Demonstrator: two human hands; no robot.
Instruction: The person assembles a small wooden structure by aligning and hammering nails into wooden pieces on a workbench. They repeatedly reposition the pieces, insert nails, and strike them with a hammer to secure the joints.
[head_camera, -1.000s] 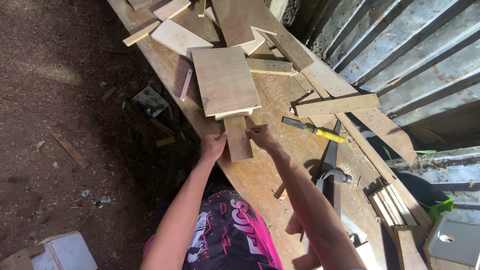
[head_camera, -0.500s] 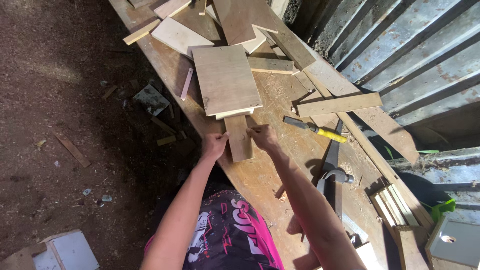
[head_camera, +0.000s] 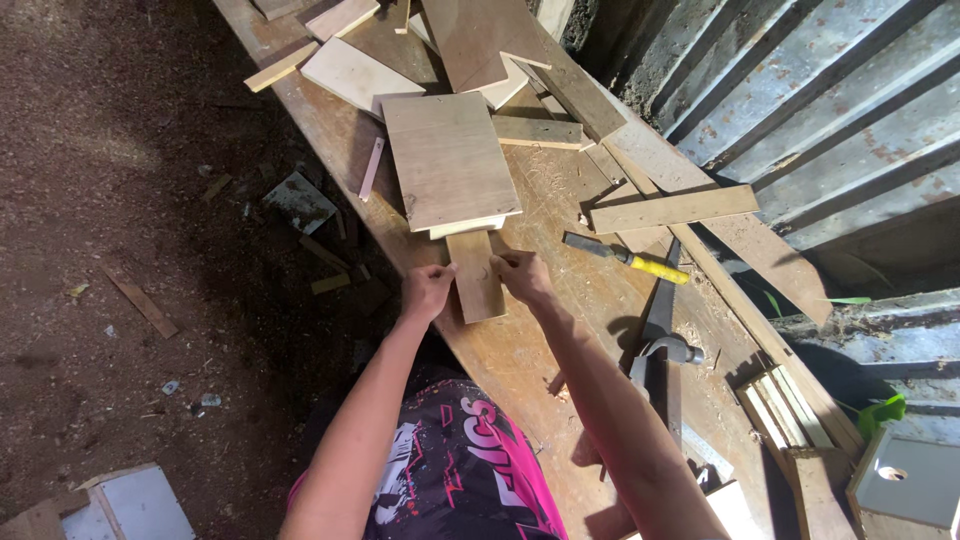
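Both hands pinch a short strip (head_camera: 476, 275) from its sides: left hand (head_camera: 427, 292) at 9 o'clock, right hand (head_camera: 523, 276) at 3. The strip lies flat on the worktop (head_camera: 520, 370), its far end touching a small block under the board (head_camera: 450, 160) at 12 o'clock. Best kept square to that edge, fingers clear of the joint. A chisel (head_camera: 628, 258) lies near at 3 o'clock.

The workbench (head_camera: 560, 190) runs off the top and bottom edges. The wide board (head_camera: 450, 160) covers the far end of the narrow strip (head_camera: 476, 278). Both hands' fingertips hide behind knuckles. The hammer (head_camera: 668, 350) handle's lower end sits partly behind the right forearm.
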